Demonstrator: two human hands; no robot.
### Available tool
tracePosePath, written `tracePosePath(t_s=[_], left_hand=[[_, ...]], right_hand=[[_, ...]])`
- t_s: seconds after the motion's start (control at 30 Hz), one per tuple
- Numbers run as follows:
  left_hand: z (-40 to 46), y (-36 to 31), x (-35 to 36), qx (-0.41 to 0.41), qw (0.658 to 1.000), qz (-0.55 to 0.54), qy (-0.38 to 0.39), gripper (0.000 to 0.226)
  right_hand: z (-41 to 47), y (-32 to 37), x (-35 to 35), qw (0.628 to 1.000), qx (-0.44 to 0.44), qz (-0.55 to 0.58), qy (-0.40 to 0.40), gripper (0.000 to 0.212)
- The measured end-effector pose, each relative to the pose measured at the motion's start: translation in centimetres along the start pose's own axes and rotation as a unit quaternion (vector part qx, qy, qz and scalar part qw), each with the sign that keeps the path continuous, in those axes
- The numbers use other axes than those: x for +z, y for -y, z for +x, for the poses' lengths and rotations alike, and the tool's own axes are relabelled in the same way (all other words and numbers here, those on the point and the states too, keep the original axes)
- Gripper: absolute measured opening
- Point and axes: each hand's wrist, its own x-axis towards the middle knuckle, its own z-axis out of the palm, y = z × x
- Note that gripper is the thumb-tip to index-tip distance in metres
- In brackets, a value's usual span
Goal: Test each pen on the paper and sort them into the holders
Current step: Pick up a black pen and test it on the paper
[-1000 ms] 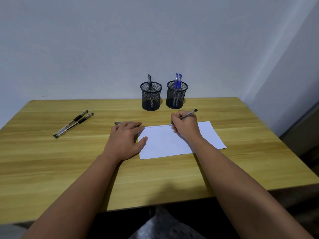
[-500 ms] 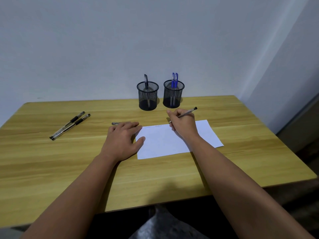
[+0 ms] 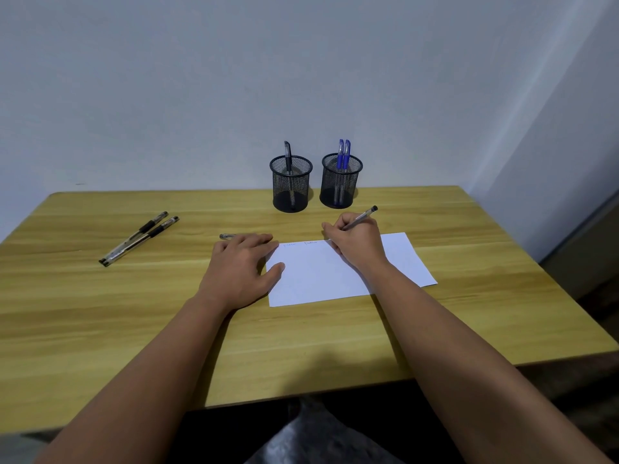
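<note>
Pale walls meet in a corner behind a wooden desk (image 3: 100, 329), and on it, near the middle, lies the sheet of paper (image 3: 321, 276). At the paper's far edge the right hand (image 3: 360, 241) is clenched in a writing grip around a pen (image 3: 360, 216). The tip is hidden under the fingers at the sheet's far margin, and the barrel slants up and away to the right, its dark end pointing past the holders. Two faint scribbles (image 3: 301, 243) sit just left of the hand along that margin.

The left hand (image 3: 241, 269) lies flat and spread, grasping nothing, fingertips and thumb pressing the paper's left edge to steady it. A pen cap or short pen end (image 3: 227, 236) shows just beyond its fingers; which it is cannot be told.

Straight beyond the writing hand stand two mesh holders, close together. The right holder (image 3: 341, 182) has two blue pens (image 3: 343, 154); the left holder (image 3: 290, 185) has one black pen (image 3: 287, 154). The right hand is much the nearer to both, so the drop probably falls to it: a short reach away from the body, swinging the pen upright over whichever rim matches its ink.

Well apart at far left, two black pens (image 3: 139, 238) lie side by side, slanted, seemingly awaiting testing. Nothing stands between hand and holders.
</note>
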Motion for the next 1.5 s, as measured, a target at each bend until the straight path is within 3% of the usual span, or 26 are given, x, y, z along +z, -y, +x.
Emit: tracePosePath(t_s=[0.57, 0.9, 1.17, 1.5], left_hand=[[0.01, -0.04, 0.04, 0.001, 1.000, 0.001, -0.002, 0.061], [0.00, 0.02, 0.00, 0.001, 1.000, 0.003, -0.001, 0.061], [0.01, -0.05, -0.03, 0.001, 1.000, 0.001, -0.003, 0.059], [0.03, -0.06, 0.00, 0.001, 1.000, 0.000, -0.005, 0.063]], right_hand=[[0.46, -0.35, 0.04, 1.000, 0.014, -0.010, -0.006, 0.033], [0.53, -0.60, 0.04, 0.999, -0.003, -0.011, -0.036, 0.040], [0.47, -0.38, 0.21, 0.999, 0.002, -0.036, -0.026, 0.032], [0.15, 0.00, -0.04, 0.997, -0.015, -0.063, -0.043, 0.044]])
